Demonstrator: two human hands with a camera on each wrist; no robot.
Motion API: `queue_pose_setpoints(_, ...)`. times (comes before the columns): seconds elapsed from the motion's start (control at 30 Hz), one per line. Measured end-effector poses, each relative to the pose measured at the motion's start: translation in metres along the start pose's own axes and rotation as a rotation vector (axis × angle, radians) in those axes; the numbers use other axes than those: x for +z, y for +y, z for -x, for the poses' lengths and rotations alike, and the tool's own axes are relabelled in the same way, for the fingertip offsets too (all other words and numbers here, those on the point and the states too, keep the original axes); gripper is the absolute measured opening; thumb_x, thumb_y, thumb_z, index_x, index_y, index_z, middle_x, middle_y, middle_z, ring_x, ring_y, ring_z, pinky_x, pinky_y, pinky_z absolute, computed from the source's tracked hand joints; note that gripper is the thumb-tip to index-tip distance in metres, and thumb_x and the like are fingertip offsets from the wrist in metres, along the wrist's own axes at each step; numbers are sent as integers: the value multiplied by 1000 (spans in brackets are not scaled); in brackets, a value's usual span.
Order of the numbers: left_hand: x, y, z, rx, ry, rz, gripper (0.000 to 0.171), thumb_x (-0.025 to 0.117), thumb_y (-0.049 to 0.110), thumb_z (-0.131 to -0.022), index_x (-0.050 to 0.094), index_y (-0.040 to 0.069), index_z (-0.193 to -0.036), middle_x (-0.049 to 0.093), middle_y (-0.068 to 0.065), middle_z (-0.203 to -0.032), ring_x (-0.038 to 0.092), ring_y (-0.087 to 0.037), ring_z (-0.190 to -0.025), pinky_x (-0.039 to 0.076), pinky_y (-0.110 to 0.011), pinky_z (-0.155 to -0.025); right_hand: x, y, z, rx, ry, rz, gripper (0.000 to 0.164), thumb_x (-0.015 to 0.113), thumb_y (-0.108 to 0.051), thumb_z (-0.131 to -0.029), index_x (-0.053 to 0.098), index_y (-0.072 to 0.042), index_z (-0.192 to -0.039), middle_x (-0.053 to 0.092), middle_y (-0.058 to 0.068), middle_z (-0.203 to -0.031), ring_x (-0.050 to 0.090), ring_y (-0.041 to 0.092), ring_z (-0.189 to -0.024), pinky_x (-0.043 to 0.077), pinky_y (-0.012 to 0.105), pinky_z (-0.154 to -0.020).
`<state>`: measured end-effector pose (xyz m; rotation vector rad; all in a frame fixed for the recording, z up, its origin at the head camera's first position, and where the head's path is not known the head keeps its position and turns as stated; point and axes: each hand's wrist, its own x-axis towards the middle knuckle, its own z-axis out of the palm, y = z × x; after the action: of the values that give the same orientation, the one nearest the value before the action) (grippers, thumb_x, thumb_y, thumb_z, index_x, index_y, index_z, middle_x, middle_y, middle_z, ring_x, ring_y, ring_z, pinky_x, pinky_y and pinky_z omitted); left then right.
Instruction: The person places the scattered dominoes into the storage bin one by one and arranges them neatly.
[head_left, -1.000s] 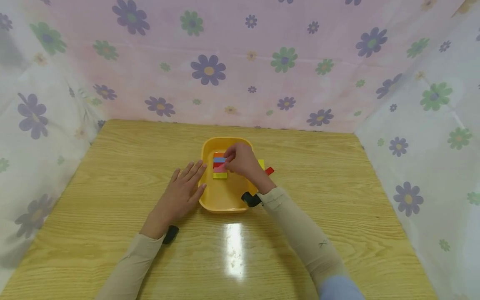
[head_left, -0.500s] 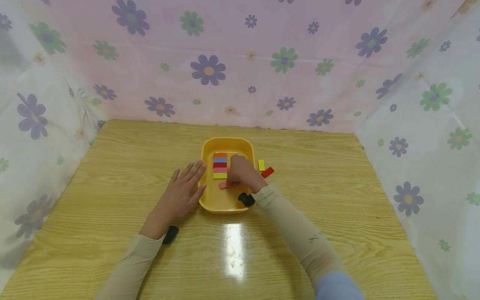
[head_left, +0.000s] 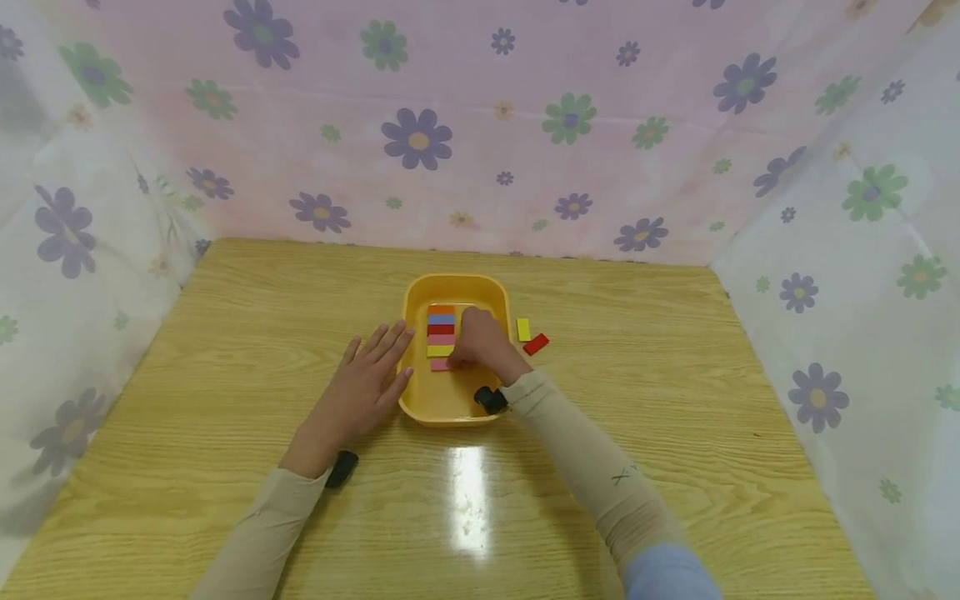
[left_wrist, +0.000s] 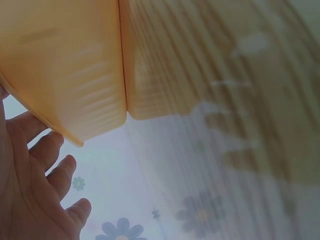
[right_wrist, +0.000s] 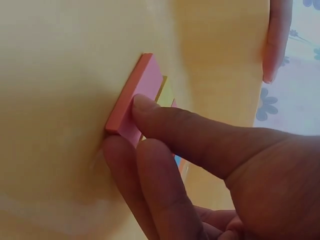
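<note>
A yellow-orange plastic tray (head_left: pixel 450 408) stands on the table. Inside it, flat blocks lie side by side in a column: orange (head_left: pixel 441 309), blue (head_left: pixel 441 319), red (head_left: pixel 441 330), pink (head_left: pixel 441 340) and yellow (head_left: pixel 440 351). My right hand (head_left: pixel 483 343) reaches into the tray and pinches a second pink block (right_wrist: pixel 142 92) by one end, just on the near side of the yellow one. The thumb lies on its top face, fingertips at its end. With fingers spread straight, my left hand (head_left: pixel 363 387) rests against the tray's left rim (left_wrist: pixel 55 127).
Outside the tray's right side, a yellow block (head_left: pixel 523 330) and a red block (head_left: pixel 536 343) lie on the wooden table (head_left: pixel 637 400). Flowered cloth (head_left: pixel 480 125) hangs along the back and both sides.
My right hand has come nearer from the far part of the tray. The second pink block has moved left and straightened alongside the yellow one. The left hand stays put.
</note>
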<state>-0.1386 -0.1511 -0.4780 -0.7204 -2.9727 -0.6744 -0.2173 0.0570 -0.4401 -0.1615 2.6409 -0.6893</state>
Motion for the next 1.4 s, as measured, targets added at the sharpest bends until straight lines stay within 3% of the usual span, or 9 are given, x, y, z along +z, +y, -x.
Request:
queue_pose_setpoints(0.17, 0, 1, 0, -6, -9, -1, 63, 47, 36, -108, 26, 14, -163, 21, -5, -170, 17, -33, -157, 9, -63, -124, 1, 4, -2, 0, 28, -48, 41, 91, -15, -74, 61, 2, -95, 52, 5, -75, 52, 18, -64, 42, 22, -54)
queue_pose_setpoints(0.53, 0, 0, 0, 6, -3, 0, 63, 45, 39, -108, 27, 14, -163, 21, -5, -170, 17, -30, -157, 8, -61, -124, 1, 9, -3, -23, 42, -131, 62, 92, -13, -69, 61, 8, -118, 70, 16, -93, 64, 23, -76, 56, 30, -77)
queue_pose_setpoints(0.73, 1, -1, 0, 8, 0, 2, 62, 45, 39, -108, 27, 14, -163, 21, -4, -170, 17, -30, -157, 8, -61, -125, 2, 11, -3, -14, 31, -163, 65, 92, -13, -71, 59, 7, -123, 70, 18, -102, 66, 24, -80, 57, 34, -84)
queue_pose_setpoints(0.97, 0, 0, -1, 9, 3, -4, 62, 47, 37, -108, 27, 14, -163, 21, -5, -170, 18, -31, -157, 9, -62, -124, 1, 10, -2, -5, 25, -175, 65, 92, -14, -73, 58, 6, -123, 68, 16, -97, 65, 22, -74, 57, 31, -77)
queue_pose_setpoints(1.17, 0, 0, -1, 8, 2, -7, 62, 47, 36, -108, 27, 14, -163, 21, -5, -170, 18, -32, -157, 9, -62, -124, 1, 9, -2, 4, 27, -173, 66, 92, -15, -73, 58, 7, -125, 67, 16, -102, 64, 21, -76, 57, 32, -81)
queue_pose_setpoints(1.33, 0, 0, -1, 8, 2, -11, 62, 46, 38, -108, 29, 12, -162, 22, -6, -169, 19, -33, -156, 9, -63, -124, 0, 8, -3, 14, 17, -174, 49, 89, -16, -77, 61, 9, -109, 60, 8, -76, 63, 21, -65, 47, 24, -60)
queue_pose_setpoints(1.4, 0, 0, 0, 7, 3, -10, 62, 46, 38, -108, 29, 12, -162, 22, -6, -169, 19, -33, -156, 10, -63, -124, -3, 6, -1, 25, 3, -181, 47, 86, -19, -82, 60, 9, -109, 57, 7, -70, 66, 22, -62, 45, 22, -56)
